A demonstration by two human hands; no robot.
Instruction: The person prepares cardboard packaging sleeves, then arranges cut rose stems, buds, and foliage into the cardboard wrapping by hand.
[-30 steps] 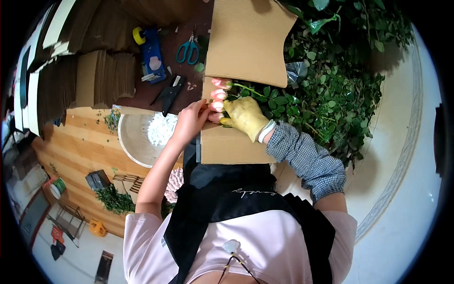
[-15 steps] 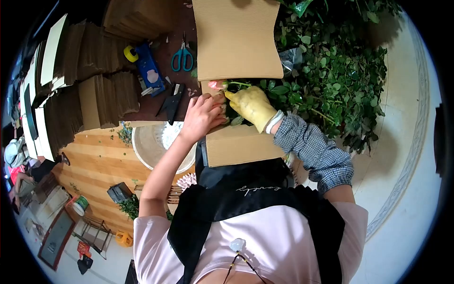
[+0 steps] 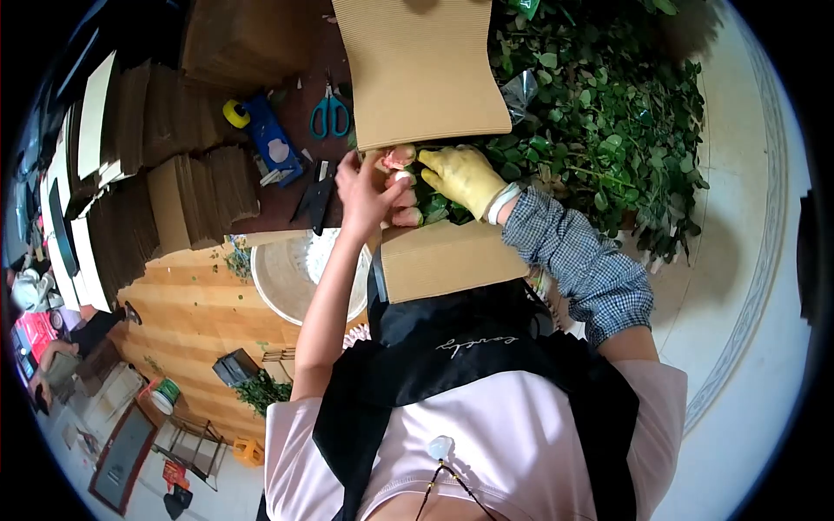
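Observation:
Pink roses (image 3: 405, 198) lie in a column with their heads facing left, between an upright sheet of corrugated cardboard (image 3: 426, 78) and a lower cardboard flap (image 3: 452, 265). My left hand (image 3: 363, 193), bare, is at the rose heads, fingers apart and fingertips touching the upper blooms. On my right hand (image 3: 465, 181) is a yellow glove; its fingers are curled around the stem side of the top rose (image 3: 400, 157), and the stem itself is hidden by the glove. Leafy green stems (image 3: 521, 161) spread to the right under that hand.
A large heap of rose foliage (image 3: 608, 156) covers the right side. To the left lie teal-handled scissors (image 3: 330, 117), a black stapler (image 3: 321, 195), a blue box (image 3: 271, 139) and yellow tape (image 3: 235, 113). Stacked cardboard (image 3: 187, 195) stands farther left. A white basin (image 3: 282, 282) sits below.
My left hand has shifted up and left and its fingers have spread, uncovering several rose heads. My right hand stays beside the top rose. The view has shifted slightly.

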